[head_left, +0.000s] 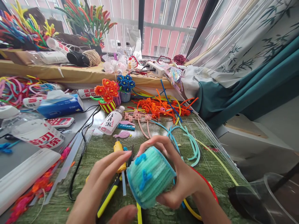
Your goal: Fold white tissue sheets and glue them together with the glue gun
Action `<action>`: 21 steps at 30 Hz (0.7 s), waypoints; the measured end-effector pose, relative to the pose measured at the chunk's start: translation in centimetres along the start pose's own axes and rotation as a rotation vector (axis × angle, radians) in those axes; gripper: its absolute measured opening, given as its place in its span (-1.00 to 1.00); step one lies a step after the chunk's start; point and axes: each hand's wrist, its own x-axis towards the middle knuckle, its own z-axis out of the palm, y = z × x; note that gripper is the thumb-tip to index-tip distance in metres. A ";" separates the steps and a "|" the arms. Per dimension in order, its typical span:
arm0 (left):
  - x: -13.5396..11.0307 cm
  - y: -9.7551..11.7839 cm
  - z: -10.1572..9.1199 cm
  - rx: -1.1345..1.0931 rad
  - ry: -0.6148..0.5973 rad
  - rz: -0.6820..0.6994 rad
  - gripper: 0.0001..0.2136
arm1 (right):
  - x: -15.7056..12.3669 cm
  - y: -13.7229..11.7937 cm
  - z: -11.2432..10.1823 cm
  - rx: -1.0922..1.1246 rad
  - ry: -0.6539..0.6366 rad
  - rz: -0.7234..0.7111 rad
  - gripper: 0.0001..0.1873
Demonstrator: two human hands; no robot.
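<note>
A small cup wrapped in teal pipe cleaners (149,177), with blue pipe-cleaner shapes on its side, is held low in the middle of the view. My right hand (184,177) curls round its right side and top, fingers closed on it. My left hand (102,183) rests fingertips and thumb against its left side. Under the hands lies a yellow-handled tool (109,193) on the green tabletop (98,149).
Orange, teal and pink pipe cleaners (161,109) are strewn beyond the hands. Small pots of orange flowers (107,93) and blue flowers (125,85), a glue bottle (111,120), a tissue pack (59,105) and a clear cup (268,199) at lower right stand around.
</note>
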 end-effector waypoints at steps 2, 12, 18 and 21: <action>0.4 0.2 0.1 -0.053 -0.121 0.064 -0.41 | 0.2 0.2 -0.1 0.064 -0.020 -0.036 -0.01; 0.9 2.3 2.1 -0.325 -0.083 -0.056 -0.14 | 0.7 -0.2 -0.2 0.243 0.143 0.086 -0.04; 0.6 1.4 2.3 -0.058 0.237 -0.101 -0.23 | 0.9 -0.3 -0.2 0.383 0.163 0.146 -0.02; 0.8 1.2 2.3 0.143 0.306 0.049 -0.21 | 0.8 -0.4 0.1 0.470 0.076 0.223 0.02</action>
